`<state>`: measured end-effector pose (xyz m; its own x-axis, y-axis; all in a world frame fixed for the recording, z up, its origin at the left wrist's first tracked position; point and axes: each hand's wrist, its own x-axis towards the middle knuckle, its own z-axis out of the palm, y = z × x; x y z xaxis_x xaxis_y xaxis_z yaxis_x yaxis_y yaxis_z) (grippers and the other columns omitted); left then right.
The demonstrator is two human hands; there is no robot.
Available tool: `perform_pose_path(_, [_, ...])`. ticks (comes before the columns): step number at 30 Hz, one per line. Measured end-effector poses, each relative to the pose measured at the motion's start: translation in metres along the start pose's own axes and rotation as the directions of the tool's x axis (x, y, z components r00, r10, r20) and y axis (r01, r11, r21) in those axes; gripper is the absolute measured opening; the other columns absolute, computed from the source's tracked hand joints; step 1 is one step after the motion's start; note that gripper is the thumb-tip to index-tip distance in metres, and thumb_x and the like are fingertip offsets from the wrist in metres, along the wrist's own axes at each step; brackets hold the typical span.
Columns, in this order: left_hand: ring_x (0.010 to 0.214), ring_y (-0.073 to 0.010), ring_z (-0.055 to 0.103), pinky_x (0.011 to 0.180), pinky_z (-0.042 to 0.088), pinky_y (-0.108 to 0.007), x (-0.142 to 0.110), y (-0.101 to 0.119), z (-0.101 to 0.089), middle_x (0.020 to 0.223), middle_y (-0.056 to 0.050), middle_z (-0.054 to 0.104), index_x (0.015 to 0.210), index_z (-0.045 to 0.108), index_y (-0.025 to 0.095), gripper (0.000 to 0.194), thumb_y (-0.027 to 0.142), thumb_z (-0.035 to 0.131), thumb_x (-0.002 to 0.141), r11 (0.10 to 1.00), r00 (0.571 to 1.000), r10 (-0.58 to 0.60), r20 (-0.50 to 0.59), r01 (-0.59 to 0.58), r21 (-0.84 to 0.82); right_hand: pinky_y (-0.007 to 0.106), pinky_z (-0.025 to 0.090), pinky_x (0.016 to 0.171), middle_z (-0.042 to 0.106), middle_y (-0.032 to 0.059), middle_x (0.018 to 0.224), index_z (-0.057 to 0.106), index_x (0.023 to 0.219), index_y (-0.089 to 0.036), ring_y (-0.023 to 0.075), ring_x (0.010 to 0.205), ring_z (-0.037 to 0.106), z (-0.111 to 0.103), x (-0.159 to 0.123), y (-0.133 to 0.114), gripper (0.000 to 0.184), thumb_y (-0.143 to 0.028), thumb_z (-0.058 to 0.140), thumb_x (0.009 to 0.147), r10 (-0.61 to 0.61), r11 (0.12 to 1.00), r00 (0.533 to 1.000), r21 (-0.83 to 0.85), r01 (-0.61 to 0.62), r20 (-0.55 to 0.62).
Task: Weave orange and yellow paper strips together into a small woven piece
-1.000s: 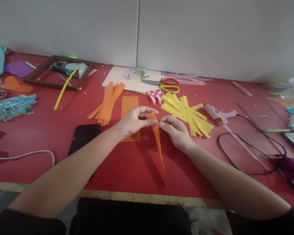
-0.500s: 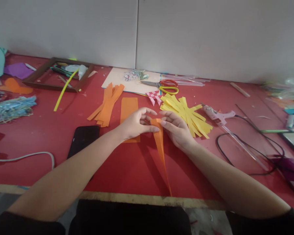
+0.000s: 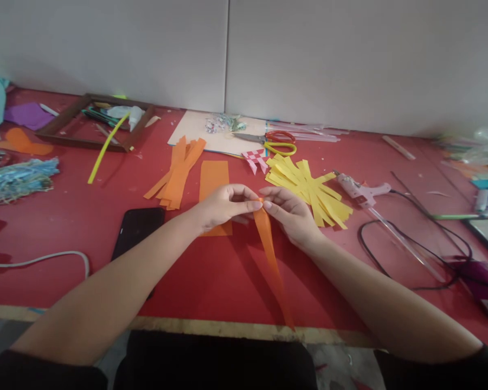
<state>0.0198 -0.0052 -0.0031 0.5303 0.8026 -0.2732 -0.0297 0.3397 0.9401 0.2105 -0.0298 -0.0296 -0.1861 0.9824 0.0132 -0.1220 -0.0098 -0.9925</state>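
Orange paper strip point(image 3: 270, 254) is hanging over the red tabletop point(image 3: 179, 292), lower end reaching the near edge; can't tell if it's touching. Left hand point(image 3: 223, 206) is pinching the top end, thumb against fingers. Right hand point(image 3: 295, 216) is pinching the same end, right beside it. Orange paper rectangle point(image 3: 214, 173) is lying flat, partly hidden by the left hand. Orange strip bundle point(image 3: 181, 173) is lying left of that, black smartphone point(image 3: 137, 227) nearer. Yellow strips point(image 3: 311, 187) are fanning out beyond the right hand, pink glue gun point(image 3: 361, 192) just beside them. Scissors point(image 3: 250, 137) are resting partly on a cream sheet point(image 3: 191, 127), near a pink-and-white checked piece point(image 3: 255, 158).
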Motion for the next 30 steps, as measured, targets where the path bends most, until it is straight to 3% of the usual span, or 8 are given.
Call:
perform_pose_path(10, [0.078, -0.0123, 0.068, 0.077, 0.057, -0.032, -0.004, 0.006, 0.0001, 0.079, 0.001, 0.068, 0.109, 0.055, 0.018, 0.046, 0.015, 0.081, 0.071, 0.996, 0.996, -0.058, 0.07, 0.063, -0.06, 0.027, 0.053, 0.073, 0.064, -0.0018, 0.08, 0.065, 0.1, -0.025, 0.0122, 0.073, 0.063, 0.0002, -0.0007, -0.0001, 0.031, -0.041, 0.078, 0.076, -0.019, 1.0, 1.0, -0.017, 0.019, -0.003])
perform_pose_path(17, [0.074, -0.0122, 0.068, 0.072, 0.056, -0.029, -0.0012, 0.0028, -0.001, 0.078, -0.001, 0.068, 0.092, 0.057, 0.016, 0.031, 0.021, 0.08, 0.073, 0.999, 0.998, -0.042, 0.052, 0.042, -0.007, 0.031, 0.054, 0.08, 0.072, 0.0012, 0.086, 0.072, 0.092, -0.024, 0.0163, 0.082, 0.067, -0.0013, -0.0002, -0.002, 0.026, -0.042, 0.08, 0.074, 0.055, 0.998, 0.998, 0.03, -0.055, 0.002])
perform_pose_path(22, [0.061, -0.0075, 0.063, 0.063, 0.054, -0.023, -0.0012, 0.0059, -0.0018, 0.075, 0.0, 0.067, 0.086, 0.062, 0.014, 0.022, 0.026, 0.077, 0.076, 0.997, 0.997, -0.062, 0.051, 0.059, 0.057, 0.029, 0.051, 0.071, 0.067, -0.0007, 0.075, 0.069, 0.078, -0.022, 0.013, 0.069, 0.061, -0.004, 0.0017, -0.0041, 0.023, -0.038, 0.083, 0.07, 0.081, 0.996, 0.997, 0.029, -0.081, 0.003])
perform_pose_path(30, [0.058, -0.0119, 0.069, 0.06, 0.055, -0.024, -0.0031, 0.0079, -0.001, 0.066, 0.003, 0.062, 0.087, 0.057, 0.017, 0.018, 0.03, 0.069, 0.083, 0.991, 0.98, -0.129, 0.154, 0.125, 0.039, 0.028, 0.046, 0.065, 0.064, -0.0011, 0.07, 0.07, 0.074, -0.021, 0.0118, 0.064, 0.055, -0.0059, 0.0013, -0.0067, 0.024, -0.042, 0.082, 0.071, 0.068, 0.996, 0.995, -0.059, -0.064, 0.068])
